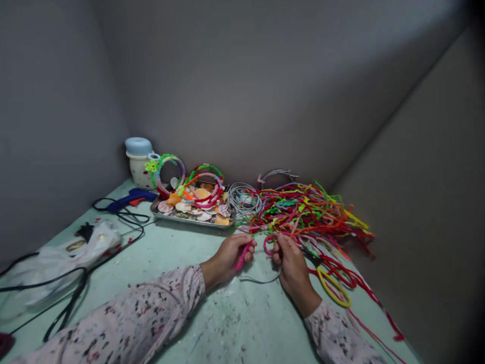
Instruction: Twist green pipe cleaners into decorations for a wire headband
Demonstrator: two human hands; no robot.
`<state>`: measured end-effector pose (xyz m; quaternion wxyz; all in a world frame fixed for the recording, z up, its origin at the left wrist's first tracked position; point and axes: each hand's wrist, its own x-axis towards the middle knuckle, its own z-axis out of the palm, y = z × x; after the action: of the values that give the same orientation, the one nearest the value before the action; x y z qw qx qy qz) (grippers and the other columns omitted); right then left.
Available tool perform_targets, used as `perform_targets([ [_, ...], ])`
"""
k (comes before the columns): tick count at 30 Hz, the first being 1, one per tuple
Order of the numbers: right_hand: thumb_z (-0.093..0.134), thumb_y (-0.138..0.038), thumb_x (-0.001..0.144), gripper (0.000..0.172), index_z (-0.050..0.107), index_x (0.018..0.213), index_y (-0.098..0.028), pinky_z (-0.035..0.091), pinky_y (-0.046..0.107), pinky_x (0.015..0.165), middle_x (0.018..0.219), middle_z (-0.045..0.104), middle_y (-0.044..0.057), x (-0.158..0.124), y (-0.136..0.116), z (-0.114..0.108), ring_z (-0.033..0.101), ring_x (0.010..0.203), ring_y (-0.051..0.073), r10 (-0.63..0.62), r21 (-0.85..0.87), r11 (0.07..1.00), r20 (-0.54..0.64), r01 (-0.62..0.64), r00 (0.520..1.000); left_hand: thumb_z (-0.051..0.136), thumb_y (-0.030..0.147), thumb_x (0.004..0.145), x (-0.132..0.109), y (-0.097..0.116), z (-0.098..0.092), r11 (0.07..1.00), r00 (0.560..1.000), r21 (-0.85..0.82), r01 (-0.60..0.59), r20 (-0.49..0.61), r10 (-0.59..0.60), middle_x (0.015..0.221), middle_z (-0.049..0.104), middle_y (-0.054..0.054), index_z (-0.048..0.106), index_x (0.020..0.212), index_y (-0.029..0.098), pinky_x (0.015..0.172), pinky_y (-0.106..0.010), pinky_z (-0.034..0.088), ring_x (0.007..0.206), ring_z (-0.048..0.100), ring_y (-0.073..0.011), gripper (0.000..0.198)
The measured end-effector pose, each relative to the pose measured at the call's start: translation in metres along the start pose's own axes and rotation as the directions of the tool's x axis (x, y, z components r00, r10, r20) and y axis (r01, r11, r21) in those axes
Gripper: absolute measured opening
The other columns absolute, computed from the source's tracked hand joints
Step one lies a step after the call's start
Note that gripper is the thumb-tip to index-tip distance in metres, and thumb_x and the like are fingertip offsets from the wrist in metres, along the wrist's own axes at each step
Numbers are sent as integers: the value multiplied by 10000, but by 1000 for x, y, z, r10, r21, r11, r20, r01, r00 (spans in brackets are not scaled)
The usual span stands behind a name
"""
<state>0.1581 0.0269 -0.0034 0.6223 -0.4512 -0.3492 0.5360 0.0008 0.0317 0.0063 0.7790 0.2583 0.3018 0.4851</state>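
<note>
My left hand (229, 257) is closed around a pink pipe cleaner (241, 260), one end hanging down below the fingers. Just to its right, my right hand (291, 259) pinches a curled pink pipe cleaner (268, 246), with a thin grey wire (261, 281) trailing below toward the left. Between the two hands a thin greenish strand stretches; whether it joins the pink pieces I cannot tell. Fingers partly hide what each hand grips. Beyond the right hand lies a large heap of coloured pipe cleaners (299, 205).
A metal tray (197, 221) of seashells carries wrapped hoops (168, 177). Beside it lies coiled grey wire (242, 198). On the left are a lidded jar (140, 164), a blue glue gun (129, 198), black cords (81, 283) and a plastic bag (71, 258). Walls close the table's back.
</note>
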Motion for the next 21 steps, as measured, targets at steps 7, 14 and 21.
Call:
perform_targets([
  [7, 786, -487, 691, 357, 605, 757, -187, 376, 85, 390, 573, 533, -68, 2, 1, -1, 435, 435, 20, 27, 45, 999, -7, -27, 1000, 618, 174, 750, 0, -3, 0, 1000, 1000, 10, -19, 9, 19, 576, 544, -6, 607, 675, 83, 403, -152, 341, 414, 466, -49, 118],
  [14, 789, -480, 693, 347, 625, 748, -178, 407, 92, 406, 588, 575, -48, 3, 1, -2, 470, 449, 29, 13, 64, 998, 12, -14, 1000, 631, 206, 791, -6, 11, 10, 999, 994, -37, 22, 105, -18, 638, 572, -15, 610, 731, 100, 439, -143, 394, 468, 496, -53, 123],
  [21, 812, -433, 682, 328, 633, 799, -185, 424, 99, 417, 609, 576, -51, 2, -2, -8, 487, 468, 37, 38, 139, 990, -6, -37, 999, 615, 143, 738, 9, 15, 21, 996, 970, -31, 89, 230, -79, 611, 576, -15, 625, 697, 92, 415, -150, 378, 476, 496, -60, 66],
])
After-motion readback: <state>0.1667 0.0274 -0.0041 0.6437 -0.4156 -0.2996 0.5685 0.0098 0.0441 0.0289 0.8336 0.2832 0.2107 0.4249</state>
